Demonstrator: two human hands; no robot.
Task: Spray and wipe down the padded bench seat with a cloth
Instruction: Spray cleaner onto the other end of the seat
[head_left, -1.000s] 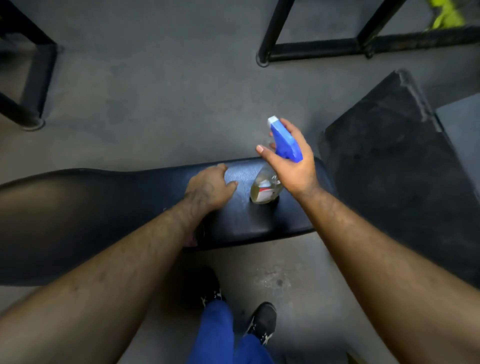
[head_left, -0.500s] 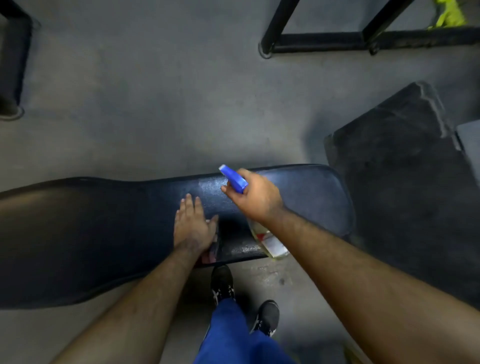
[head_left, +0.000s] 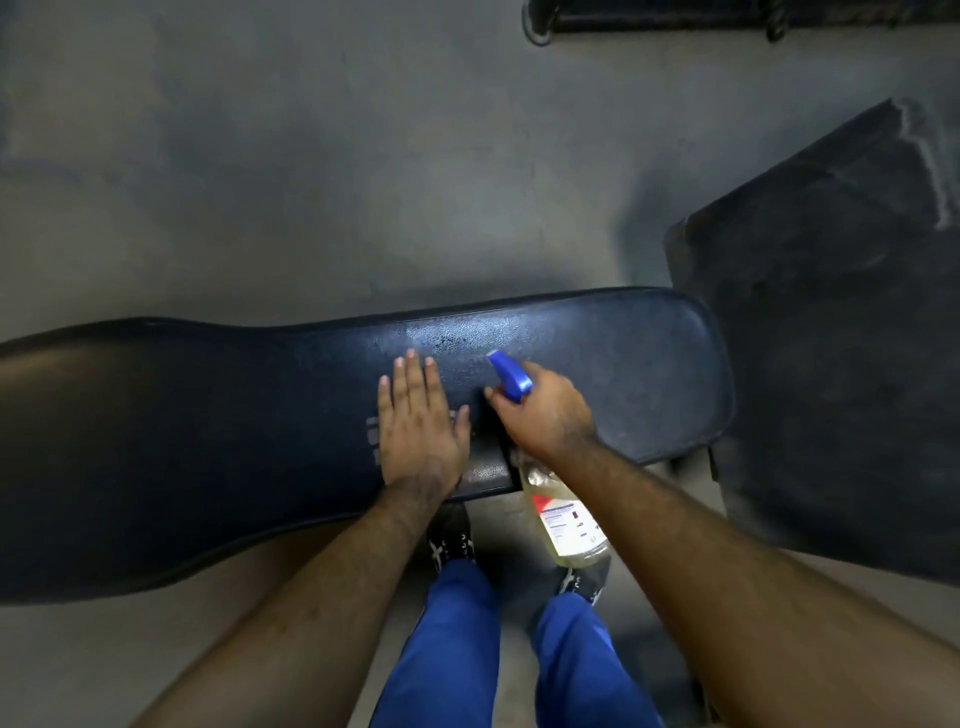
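The dark blue padded bench seat (head_left: 623, 374) runs across the view from left to right. My left hand (head_left: 418, 426) lies flat on its middle, fingers straight and pointing away from me. A small grey edge of cloth (head_left: 485, 470) shows under its thumb side. Just to the right, my right hand (head_left: 545, 415) is shut on a spray bottle (head_left: 566, 525). The bottle's blue trigger head (head_left: 509, 374) points at the seat surface beyond the left hand. Its clear body with yellowish liquid hangs back over the bench's near edge.
A black rubber floor mat (head_left: 831, 338) lies right of the bench end. A black metal frame (head_left: 649, 18) stands at the top edge. My blue trousers (head_left: 441, 649) and dark shoes are on the grey concrete floor (head_left: 311, 182) below the bench.
My right hand lifted the bottle off the seat and tipped it, so the nozzle now faces the padding. My left hand flattened out and shifted left along the seat.
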